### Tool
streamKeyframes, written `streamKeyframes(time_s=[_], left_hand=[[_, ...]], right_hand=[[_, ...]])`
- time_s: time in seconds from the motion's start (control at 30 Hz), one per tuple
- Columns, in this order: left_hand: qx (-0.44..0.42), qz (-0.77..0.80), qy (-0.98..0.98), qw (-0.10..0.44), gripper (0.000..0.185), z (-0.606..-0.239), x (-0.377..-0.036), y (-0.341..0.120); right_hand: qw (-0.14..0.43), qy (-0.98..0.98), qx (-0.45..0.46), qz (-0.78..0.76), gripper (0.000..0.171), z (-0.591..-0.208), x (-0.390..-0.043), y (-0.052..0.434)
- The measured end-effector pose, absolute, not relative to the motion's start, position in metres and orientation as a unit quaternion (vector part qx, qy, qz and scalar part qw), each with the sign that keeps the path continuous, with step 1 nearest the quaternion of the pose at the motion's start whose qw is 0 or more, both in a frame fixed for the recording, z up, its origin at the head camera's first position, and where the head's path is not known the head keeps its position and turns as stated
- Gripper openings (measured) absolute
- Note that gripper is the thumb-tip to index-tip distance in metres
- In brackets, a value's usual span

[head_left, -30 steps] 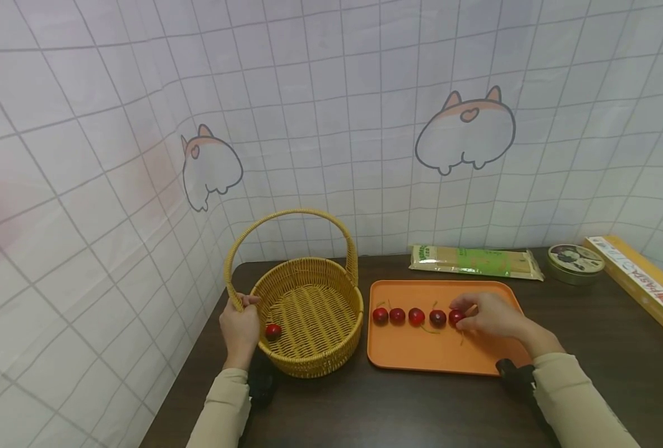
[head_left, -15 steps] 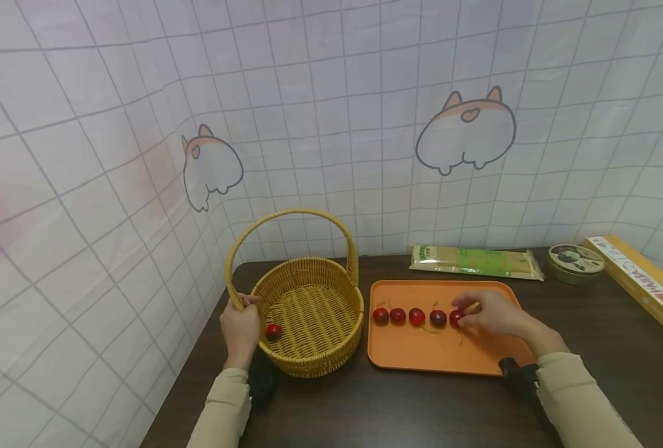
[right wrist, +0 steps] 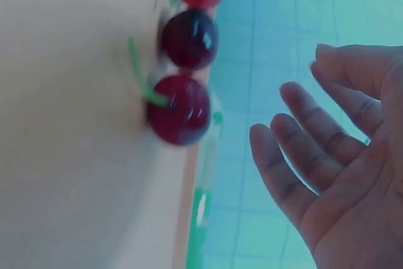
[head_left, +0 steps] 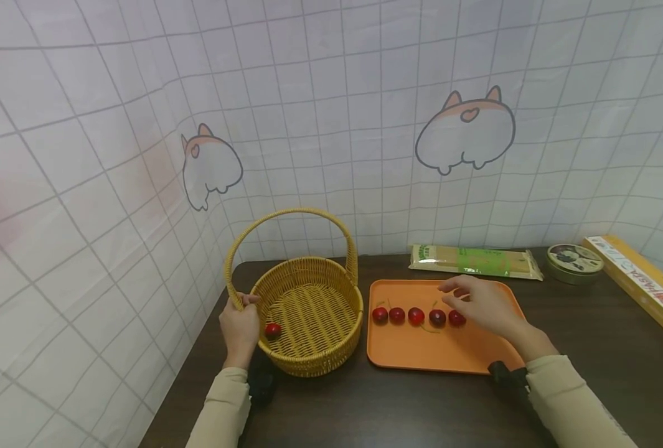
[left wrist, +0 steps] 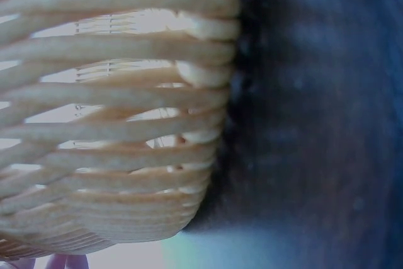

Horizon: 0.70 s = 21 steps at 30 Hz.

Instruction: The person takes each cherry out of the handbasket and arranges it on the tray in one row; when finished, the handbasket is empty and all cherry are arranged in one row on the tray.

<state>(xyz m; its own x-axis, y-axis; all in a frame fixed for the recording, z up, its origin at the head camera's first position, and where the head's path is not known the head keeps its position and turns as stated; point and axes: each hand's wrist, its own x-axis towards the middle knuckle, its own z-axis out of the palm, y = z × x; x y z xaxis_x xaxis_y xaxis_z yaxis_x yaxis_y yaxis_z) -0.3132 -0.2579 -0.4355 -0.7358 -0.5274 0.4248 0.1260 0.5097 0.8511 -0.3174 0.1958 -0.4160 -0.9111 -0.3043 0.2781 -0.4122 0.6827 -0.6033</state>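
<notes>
The rightmost cherry (head_left: 457,318) of a row of five is seen lying on the orange tray (head_left: 437,354), at the row's right end. Half a second ago it was pinched under the fingertips of the right hand (head_left: 485,306); now that hand is lifted clear of it and the fruit is left free, so the cherry appears to have been set down in line and released rather than picked up. In the right wrist view the grip is shown wide, fingers (right wrist: 296,174) spread and relaxed, nothing held and nothing touched, with the cherries near but apart from it.

The wicker basket (head_left: 309,317) is kept where it was, just left of the tray on the dark bench (head_left: 589,348). Its rim near the foot of the handle is gripped by the left hand (head_left: 240,326), fingers curled over the weave. One more cherry (head_left: 272,330) is seen inside the basket, close to that hand.
</notes>
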Motion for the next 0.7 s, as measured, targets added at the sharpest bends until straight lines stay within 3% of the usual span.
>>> streamKeyframes(time_s=[0.7], left_hand=[[0.130, -0.487, -0.792, 0.345, 0.026, -0.434, -0.314, -0.258]], right_hand=[[0.052, -0.871, 0.306, 0.382, 0.018, -0.400, -0.295, 0.114]])
